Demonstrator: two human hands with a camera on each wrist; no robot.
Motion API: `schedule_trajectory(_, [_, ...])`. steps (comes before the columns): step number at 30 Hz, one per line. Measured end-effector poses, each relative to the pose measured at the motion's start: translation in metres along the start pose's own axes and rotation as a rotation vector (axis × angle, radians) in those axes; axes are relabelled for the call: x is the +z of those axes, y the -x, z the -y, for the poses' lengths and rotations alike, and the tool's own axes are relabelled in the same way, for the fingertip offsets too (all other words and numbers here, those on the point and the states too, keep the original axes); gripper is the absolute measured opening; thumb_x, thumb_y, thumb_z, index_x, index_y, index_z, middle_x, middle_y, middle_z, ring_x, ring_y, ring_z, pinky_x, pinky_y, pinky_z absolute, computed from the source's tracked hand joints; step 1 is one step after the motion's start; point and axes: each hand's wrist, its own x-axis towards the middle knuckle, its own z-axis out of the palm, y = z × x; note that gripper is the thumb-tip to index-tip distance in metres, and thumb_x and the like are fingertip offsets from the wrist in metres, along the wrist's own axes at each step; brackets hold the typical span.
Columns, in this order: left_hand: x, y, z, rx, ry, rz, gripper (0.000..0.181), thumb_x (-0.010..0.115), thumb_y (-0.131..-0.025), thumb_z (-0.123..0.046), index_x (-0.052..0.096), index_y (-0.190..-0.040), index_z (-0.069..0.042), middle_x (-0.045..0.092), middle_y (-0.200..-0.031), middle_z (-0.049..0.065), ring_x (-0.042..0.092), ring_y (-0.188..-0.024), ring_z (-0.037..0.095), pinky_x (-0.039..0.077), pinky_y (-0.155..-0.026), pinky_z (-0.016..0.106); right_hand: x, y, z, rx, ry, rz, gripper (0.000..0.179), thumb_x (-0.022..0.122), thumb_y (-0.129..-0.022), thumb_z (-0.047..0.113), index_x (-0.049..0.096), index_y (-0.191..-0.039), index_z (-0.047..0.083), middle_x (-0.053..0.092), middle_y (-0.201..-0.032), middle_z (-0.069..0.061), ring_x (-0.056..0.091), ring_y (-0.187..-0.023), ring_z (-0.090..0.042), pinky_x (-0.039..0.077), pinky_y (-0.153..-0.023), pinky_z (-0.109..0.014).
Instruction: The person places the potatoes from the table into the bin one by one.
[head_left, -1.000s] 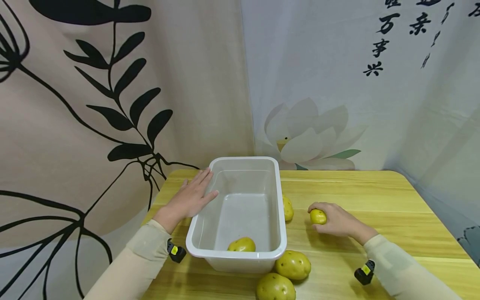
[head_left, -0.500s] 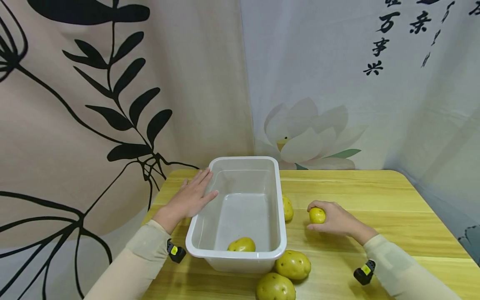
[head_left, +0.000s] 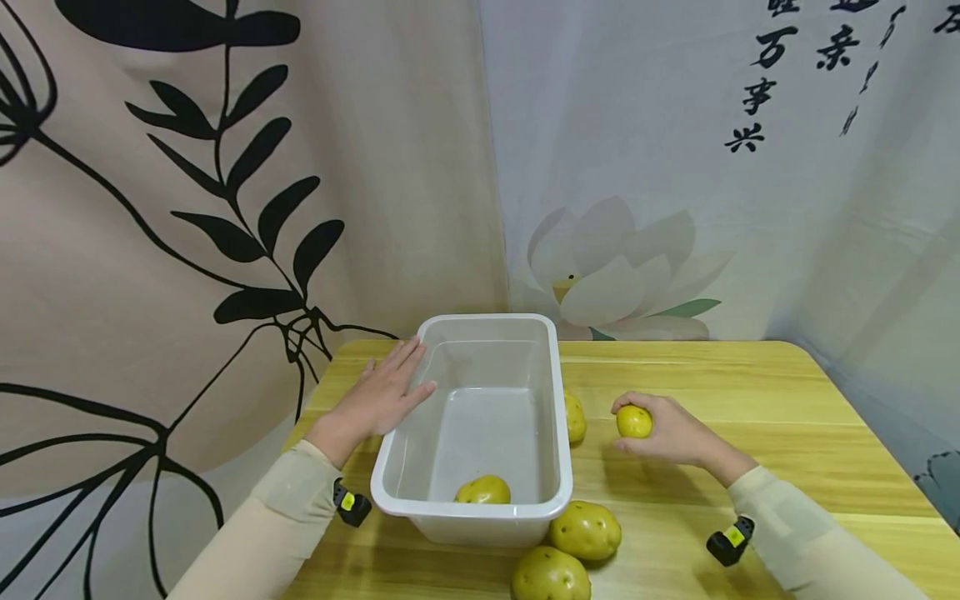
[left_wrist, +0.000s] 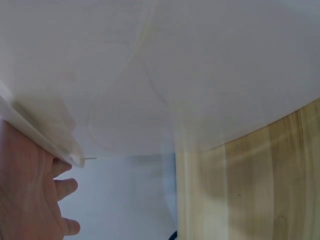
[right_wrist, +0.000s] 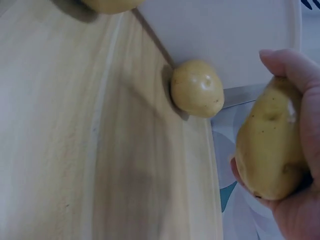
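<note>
A white rectangular plastic tub (head_left: 471, 508) stands on the table with one potato (head_left: 483, 490) in its near end. My left hand (head_left: 378, 398) rests on the tub's left rim with its fingers straight; the left wrist view shows the fingertips past the rim. To the right of the tub, my right hand (head_left: 675, 429) grips a yellow potato (right_wrist: 272, 142), thumb on one side and fingers on the other. It is held above the table, over its own shadow. Another potato (right_wrist: 197, 89) lies against the tub's right side, partly hidden by it in the head view.
Two larger potatoes, one (head_left: 587, 531) at the tub's near right corner and one (head_left: 552, 573) closer to the front, lie on the wooden table (head_left: 750, 375). Printed curtains (head_left: 420, 167) hang behind the table.
My right hand has risen slightly from the table with the potato in its grip. The left hand and the tub have stayed in place.
</note>
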Motion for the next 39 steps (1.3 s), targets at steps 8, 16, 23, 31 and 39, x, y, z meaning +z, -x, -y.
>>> schedule_trajectory(8, [0.001, 0.000, 0.001, -0.003, 0.002, 0.001, 0.074, 0.030, -0.100, -0.057, 0.012, -0.156, -0.012, 0.000, -0.162, 0.002, 0.000, -0.147, 0.027, 0.007, -0.110, 0.064, -0.009, -0.002, 0.013, -0.055, -0.018, -0.031, 0.040, 0.082, -0.076, 0.033, 0.058, -0.108, 0.028, 0.060, -0.083, 0.002, 0.057, -0.065, -0.014, 0.051, -0.051, -0.029])
schedule_trajectory(16, [0.000, 0.000, 0.001, 0.001, -0.005, -0.005, 0.073, 0.031, -0.100, -0.056, 0.013, -0.156, -0.012, 0.003, -0.162, 0.005, 0.001, -0.147, 0.027, 0.010, -0.110, 0.064, -0.017, -0.006, 0.029, -0.096, -0.052, -0.056, 0.038, 0.081, -0.079, 0.026, 0.058, -0.110, 0.024, 0.061, -0.092, -0.001, 0.056, -0.068, -0.016, 0.051, -0.053, -0.028])
schedule_trajectory(23, [-0.001, 0.000, 0.001, 0.003, -0.002, -0.001, 0.073, 0.032, -0.100, -0.056, 0.012, -0.156, -0.012, 0.004, -0.162, 0.005, 0.001, -0.147, 0.028, 0.009, -0.110, 0.065, -0.027, -0.003, 0.066, -0.120, -0.074, -0.060, 0.036, 0.079, -0.080, 0.015, 0.059, -0.110, 0.017, 0.061, -0.095, -0.005, 0.056, -0.069, -0.016, 0.051, -0.054, -0.029])
schedule_trajectory(31, [-0.002, 0.002, 0.000, -0.001, 0.003, 0.004, 0.074, 0.029, -0.100, -0.059, 0.012, -0.156, -0.012, 0.002, -0.162, 0.004, 0.000, -0.147, 0.027, 0.008, -0.112, 0.062, -0.039, -0.005, 0.097, -0.173, -0.073, -0.063, 0.036, 0.078, -0.080, 0.011, 0.060, -0.110, 0.015, 0.062, -0.099, -0.006, 0.056, -0.073, -0.015, 0.051, -0.059, -0.028])
schedule_trajectory(39, [-0.001, 0.001, 0.001, 0.007, -0.005, -0.005, 0.073, 0.032, -0.100, -0.056, 0.013, -0.156, -0.012, 0.001, -0.161, 0.003, 0.002, -0.147, 0.028, 0.008, -0.111, 0.064, -0.042, -0.012, 0.118, -0.196, -0.064, -0.041, 0.035, 0.077, -0.080, 0.009, 0.060, -0.110, 0.016, 0.062, -0.098, -0.005, 0.056, -0.073, -0.015, 0.051, -0.060, -0.029])
